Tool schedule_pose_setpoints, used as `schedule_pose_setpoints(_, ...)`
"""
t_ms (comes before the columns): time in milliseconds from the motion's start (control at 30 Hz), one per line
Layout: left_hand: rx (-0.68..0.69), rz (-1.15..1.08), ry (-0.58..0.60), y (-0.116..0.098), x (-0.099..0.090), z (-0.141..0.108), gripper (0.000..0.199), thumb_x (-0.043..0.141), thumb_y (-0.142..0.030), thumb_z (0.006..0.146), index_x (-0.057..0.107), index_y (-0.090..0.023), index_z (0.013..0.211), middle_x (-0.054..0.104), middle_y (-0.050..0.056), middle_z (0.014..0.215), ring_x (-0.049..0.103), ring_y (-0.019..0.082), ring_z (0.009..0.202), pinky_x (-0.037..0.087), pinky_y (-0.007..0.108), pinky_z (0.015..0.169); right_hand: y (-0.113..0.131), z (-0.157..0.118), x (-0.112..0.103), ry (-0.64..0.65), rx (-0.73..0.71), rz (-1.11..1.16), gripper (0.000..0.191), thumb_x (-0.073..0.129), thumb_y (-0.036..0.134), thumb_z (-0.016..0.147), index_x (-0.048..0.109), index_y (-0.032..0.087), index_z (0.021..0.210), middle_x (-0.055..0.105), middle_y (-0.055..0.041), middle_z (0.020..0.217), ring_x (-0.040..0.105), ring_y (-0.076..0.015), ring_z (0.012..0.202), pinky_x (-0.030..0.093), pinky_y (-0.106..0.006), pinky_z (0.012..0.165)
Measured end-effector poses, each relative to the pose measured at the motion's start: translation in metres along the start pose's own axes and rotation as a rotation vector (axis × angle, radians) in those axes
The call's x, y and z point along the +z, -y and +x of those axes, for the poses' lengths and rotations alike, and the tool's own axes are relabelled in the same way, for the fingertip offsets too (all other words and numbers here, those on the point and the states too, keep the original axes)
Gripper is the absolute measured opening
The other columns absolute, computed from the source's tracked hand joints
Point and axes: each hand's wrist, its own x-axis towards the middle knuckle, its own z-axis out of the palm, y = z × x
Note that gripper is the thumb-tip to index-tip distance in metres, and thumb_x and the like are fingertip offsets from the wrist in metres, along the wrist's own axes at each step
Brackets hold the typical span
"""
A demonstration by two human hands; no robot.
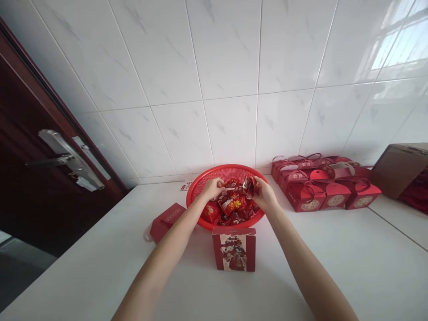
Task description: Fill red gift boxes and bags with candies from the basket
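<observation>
Both hands are over a red plastic basket [191, 203] that holds several red wrapped packets [233, 203]. My right hand [264, 194] is at the basket's right side, its fingers closed on a shiny red and silver wrapped packet [249, 185]. At the left side of the basket, my left hand [214, 188] has its fingers pinched together; a small pale strip shows beside them, and what they hold is too small to name. An upright red box [234, 250] with a printed couple stands in front of the basket, between my forearms.
A red box [166, 222] lies left of the basket, partly behind my left forearm. Several red gift boxes with handles [309, 197] stand at the right by the tiled wall. Farther right is a brown carton [394, 171]. A dark red door [40, 133] is at the left.
</observation>
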Motion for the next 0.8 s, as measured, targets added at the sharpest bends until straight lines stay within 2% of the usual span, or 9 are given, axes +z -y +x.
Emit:
schedule_pose_setpoints(33,-0.002,0.010,0.039,0.000,-0.001,-0.002,0.014,0.081,-0.026,0.069,0.072,-0.019,0.078,0.073,0.005,0.080,0.066,0.022,0.074,0.045,0.029,0.066,0.001,-0.001,0.001,-0.009,0.031,0.001,0.014,0.074,0.023,0.078,0.063,0.021,0.070,0.066,0.0008,0.061,0.063,-0.0173,0.057,0.054,-0.031,0.054)
schedule_pose_setpoints(133,-0.008,0.039,0.185,-0.003,-0.001,-0.007,0.024,0.090,-0.034,0.058,0.071,-0.020,0.060,0.069,0.002,0.064,0.062,0.020,0.062,0.041,0.028,0.058,0.004,-0.003,0.003,-0.033,0.111,0.002,0.014,0.074,0.023,0.079,0.063,0.022,0.071,0.066,0.0014,0.061,0.064,-0.0166,0.058,0.054,-0.030,0.056)
schedule_pose_setpoints(267,-0.023,0.106,0.334,-0.009,0.000,-0.010,0.031,0.095,-0.035,0.044,0.075,-0.023,0.065,0.071,-0.001,0.068,0.061,0.019,0.063,0.038,0.026,0.055,0.008,-0.006,0.005,-0.063,0.155,0.006,0.013,0.071,0.021,0.081,0.063,0.021,0.071,0.066,0.0015,0.062,0.062,-0.0151,0.058,0.053,-0.028,0.054)
schedule_pose_setpoints(367,-0.026,0.165,0.413,-0.010,0.000,-0.010,0.033,0.094,-0.034,0.043,0.075,-0.024,0.067,0.072,-0.002,0.072,0.061,0.019,0.066,0.037,0.026,0.056,0.010,-0.008,0.007,-0.067,0.167,0.007,0.014,0.071,0.021,0.081,0.063,0.021,0.070,0.065,0.0018,0.060,0.062,-0.0149,0.057,0.053,-0.027,0.055)
schedule_pose_setpoints(467,-0.025,0.174,0.443,-0.010,-0.001,-0.010,0.027,0.092,-0.035,0.048,0.071,-0.022,0.061,0.067,-0.002,0.063,0.057,0.017,0.061,0.035,0.026,0.055,0.011,-0.010,0.009,-0.072,0.175,0.005,0.012,0.071,0.020,0.081,0.064,0.021,0.071,0.066,0.0012,0.061,0.062,-0.0154,0.058,0.054,-0.028,0.056)
schedule_pose_setpoints(567,-0.006,0.171,0.436,-0.009,0.000,-0.011,0.029,0.090,-0.035,0.052,0.065,-0.021,0.054,0.060,-0.003,0.056,0.052,0.016,0.057,0.033,0.027,0.054,0.013,-0.012,0.012,-0.089,0.176,0.002,0.009,0.071,0.019,0.080,0.065,0.021,0.073,0.068,0.0010,0.065,0.063,-0.0155,0.060,0.053,-0.028,0.055)
schedule_pose_setpoints(633,0.009,0.162,0.391,-0.009,0.001,-0.011,0.031,0.089,-0.034,0.053,0.062,-0.020,0.056,0.058,-0.003,0.058,0.052,0.016,0.058,0.033,0.027,0.054,0.013,-0.013,0.013,-0.096,0.175,-0.001,0.008,0.071,0.019,0.079,0.066,0.021,0.074,0.068,0.0011,0.066,0.063,-0.0154,0.062,0.053,-0.027,0.055)
schedule_pose_setpoints(733,0.025,0.136,0.276,-0.009,0.002,-0.009,0.028,0.083,-0.038,0.065,0.064,-0.019,0.071,0.066,0.000,0.076,0.058,0.018,0.069,0.038,0.026,0.059,0.015,-0.016,0.016,-0.100,0.175,-0.007,0.009,0.071,0.019,0.078,0.065,0.021,0.072,0.068,0.0012,0.067,0.063,-0.0151,0.062,0.052,-0.026,0.054)
schedule_pose_setpoints(800,0.026,0.116,0.128,-0.010,0.001,-0.007,0.026,0.077,-0.039,0.074,0.065,-0.019,0.086,0.069,0.003,0.090,0.062,0.020,0.079,0.044,0.026,0.065,0.016,-0.017,0.018,-0.108,0.177,-0.011,0.008,0.072,0.019,0.077,0.065,0.021,0.072,0.068,0.0017,0.066,0.062,-0.0147,0.060,0.051,-0.025,0.052)
